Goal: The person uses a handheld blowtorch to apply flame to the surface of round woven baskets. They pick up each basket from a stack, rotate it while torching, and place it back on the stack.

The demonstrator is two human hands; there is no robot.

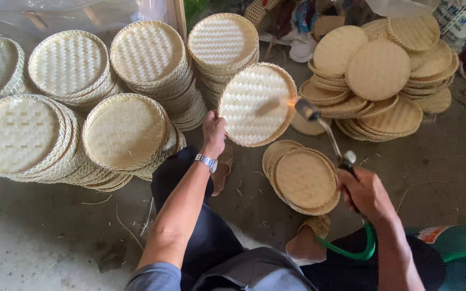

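Woven bamboo fills nearly the whole view. The left hand point(214, 132) holds a round woven tray point(257, 104) by its lower left rim, its grip closed on the edge, and tilts the tray up so its pale inner face is turned toward the person. A metal watch point(206, 161) sits on that wrist. The right hand point(367, 193) is wrapped tight around the handle of a gas torch point(324, 132), whose thin metal pipe slants up and to the left; a small orange flame point(291, 101) at its nozzle touches the tray's right rim. A green hose point(358, 252) loops down from the torch handle past the right wrist.

Just below the held tray, between the two arms, a short stack of trays point(304, 179) lies on the concrete floor point(44, 226), bottoms up. To the left stand tall leaning stacks of pale trays point(125, 129), crowding close to the left forearm. Behind the torch, to the upper right, lies a looser heap of browner trays point(378, 70), again bottoms up. The person's sandalled foot point(311, 234) rests just beneath the short stack, and dark trousers point(200, 231) cover the legs. Loose bamboo slivers lie scattered on the floor.
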